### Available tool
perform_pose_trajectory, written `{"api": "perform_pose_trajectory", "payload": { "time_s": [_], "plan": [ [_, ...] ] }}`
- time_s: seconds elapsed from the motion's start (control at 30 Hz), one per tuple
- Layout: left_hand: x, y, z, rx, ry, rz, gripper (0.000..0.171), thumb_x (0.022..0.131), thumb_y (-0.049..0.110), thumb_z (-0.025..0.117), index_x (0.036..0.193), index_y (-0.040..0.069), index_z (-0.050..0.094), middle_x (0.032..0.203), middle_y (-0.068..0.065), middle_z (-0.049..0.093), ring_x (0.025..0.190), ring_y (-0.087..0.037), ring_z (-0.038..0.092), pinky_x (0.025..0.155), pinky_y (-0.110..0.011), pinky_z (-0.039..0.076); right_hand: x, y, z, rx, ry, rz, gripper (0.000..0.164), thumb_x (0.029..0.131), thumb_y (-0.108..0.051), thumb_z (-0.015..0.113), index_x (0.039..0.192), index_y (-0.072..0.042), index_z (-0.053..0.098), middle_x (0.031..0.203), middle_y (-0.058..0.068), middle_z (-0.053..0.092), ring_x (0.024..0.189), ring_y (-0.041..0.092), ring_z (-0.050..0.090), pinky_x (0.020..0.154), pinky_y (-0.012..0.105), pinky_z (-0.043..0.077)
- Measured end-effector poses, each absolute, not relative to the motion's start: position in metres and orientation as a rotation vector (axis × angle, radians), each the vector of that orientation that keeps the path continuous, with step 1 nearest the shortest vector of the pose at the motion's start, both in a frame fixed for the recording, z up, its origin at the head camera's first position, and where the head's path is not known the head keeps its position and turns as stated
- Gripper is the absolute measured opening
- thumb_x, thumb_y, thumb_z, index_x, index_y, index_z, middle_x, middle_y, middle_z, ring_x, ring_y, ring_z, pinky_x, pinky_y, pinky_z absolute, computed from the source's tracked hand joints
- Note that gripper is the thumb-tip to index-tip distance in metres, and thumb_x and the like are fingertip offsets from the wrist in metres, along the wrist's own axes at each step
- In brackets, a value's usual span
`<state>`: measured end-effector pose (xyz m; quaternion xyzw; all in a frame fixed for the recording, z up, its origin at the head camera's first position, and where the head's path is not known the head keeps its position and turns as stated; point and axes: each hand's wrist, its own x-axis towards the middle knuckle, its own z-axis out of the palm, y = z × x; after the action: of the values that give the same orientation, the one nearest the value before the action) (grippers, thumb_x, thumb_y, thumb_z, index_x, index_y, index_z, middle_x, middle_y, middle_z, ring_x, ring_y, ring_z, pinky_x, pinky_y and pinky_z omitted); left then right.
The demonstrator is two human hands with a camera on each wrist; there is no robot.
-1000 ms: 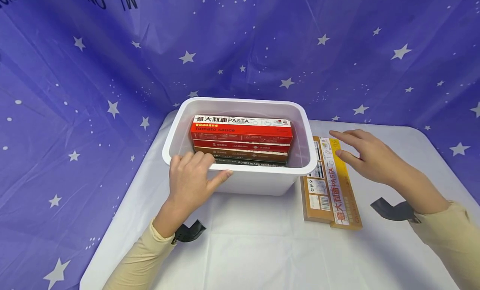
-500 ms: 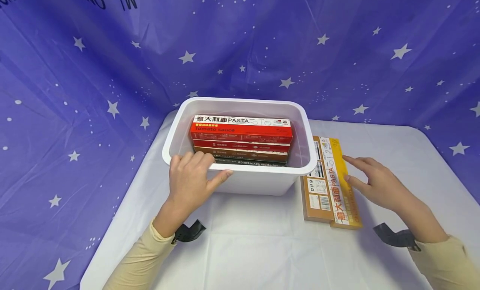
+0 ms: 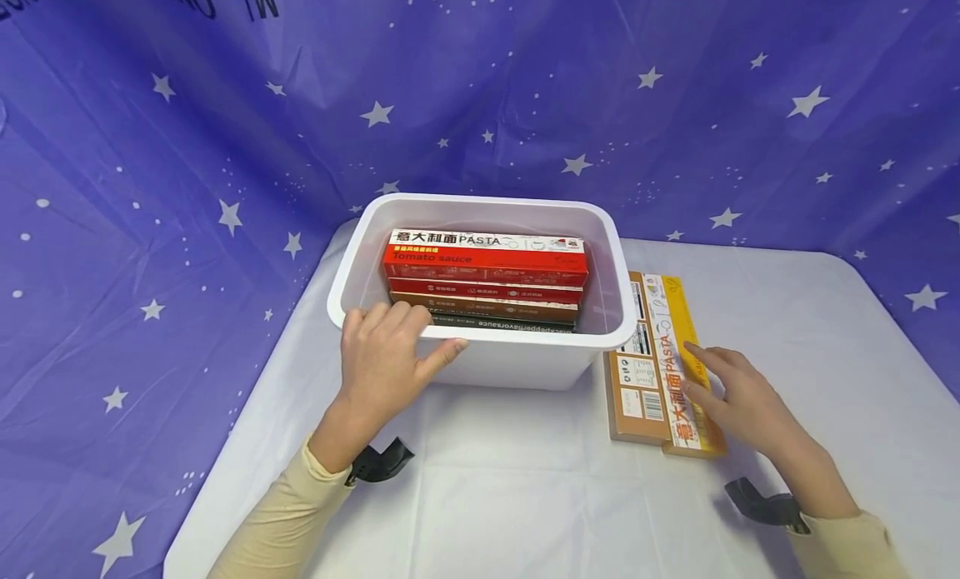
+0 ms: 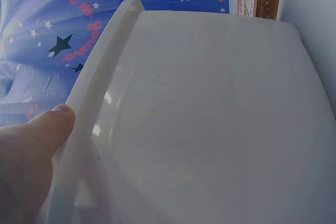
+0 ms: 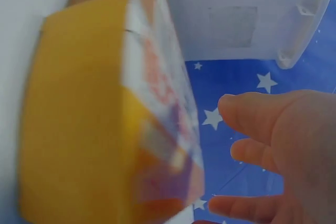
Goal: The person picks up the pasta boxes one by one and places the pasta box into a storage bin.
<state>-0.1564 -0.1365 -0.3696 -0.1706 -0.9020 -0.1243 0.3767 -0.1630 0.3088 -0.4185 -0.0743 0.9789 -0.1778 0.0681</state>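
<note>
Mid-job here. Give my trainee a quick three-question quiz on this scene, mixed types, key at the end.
1. True or false: the left grip holds the white bin.
2. Inside it, what colour is the box farthest from the person? A black; B red; C brown.
3. Fill in: on the table, a ____ box lies beside the yellow box.

Key: 1 true; 2 B; 3 brown.

White bin [image 3: 510, 366] at centre frame reads as smooth plastic, glossy where lit; red carton [image 3: 486, 260] inside it and yellow carton [image 3: 670, 358] at right, smooth printed paperboard; purple backdrop [image 3: 480, 87] across upper frame, creased cloth with faint sheen; white table cover [image 3: 525, 462] below, matt cloth.
</note>
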Motion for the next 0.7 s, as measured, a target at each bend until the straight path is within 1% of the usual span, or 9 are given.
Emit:
{"api": "perform_pose_trajectory", "payload": {
  "time_s": [0.3, 0.53, 0.7],
  "plan": [
    [-0.157, -0.137, -0.37, -0.432, -2.31, -0.309, 0.084, 0.096, 0.081, 0.021, 0.078, 0.008, 0.06, 0.068, -0.007, 0.061, 0.061, -0.031, 0.051, 0.064, -0.045, 0.033, -0.157, 0.309, -0.438, -0.218, 2.976, -0.626, 0.074, 0.099, -0.045, 0.063, 0.154, -0.001, 0.039, 0.15, 0.04, 0.034, 0.132, 0.062, 0.039, 0.1, 0.078, 0.035],
    [-0.157, -0.139, -0.37, -0.431, -2.302, -0.313, 0.081, 0.096, 0.081, 0.025, 0.077, 0.009, 0.059, 0.067, -0.007, 0.06, 0.06, -0.031, 0.05, 0.064, -0.045, 0.033, -0.158, 0.308, -0.439, -0.217, 2.971, -0.637, 0.077, 0.099, -0.047, 0.062, 0.155, -0.001, 0.037, 0.152, 0.041, 0.031, 0.133, 0.063, 0.038, 0.101, 0.078, 0.034],
    [-0.158, -0.137, -0.371, -0.44, -2.299, -0.328, 0.081, 0.096, 0.08, 0.025, 0.078, 0.009, 0.059, 0.068, -0.007, 0.061, 0.061, -0.031, 0.05, 0.064, -0.045, 0.033, -0.158, 0.308, -0.443, -0.194, 2.94, -0.601, 0.08, 0.098, -0.052, 0.061, 0.157, -0.004, 0.034, 0.152, 0.041, 0.03, 0.133, 0.063, 0.039, 0.1, 0.078, 0.036]
  ]
}}
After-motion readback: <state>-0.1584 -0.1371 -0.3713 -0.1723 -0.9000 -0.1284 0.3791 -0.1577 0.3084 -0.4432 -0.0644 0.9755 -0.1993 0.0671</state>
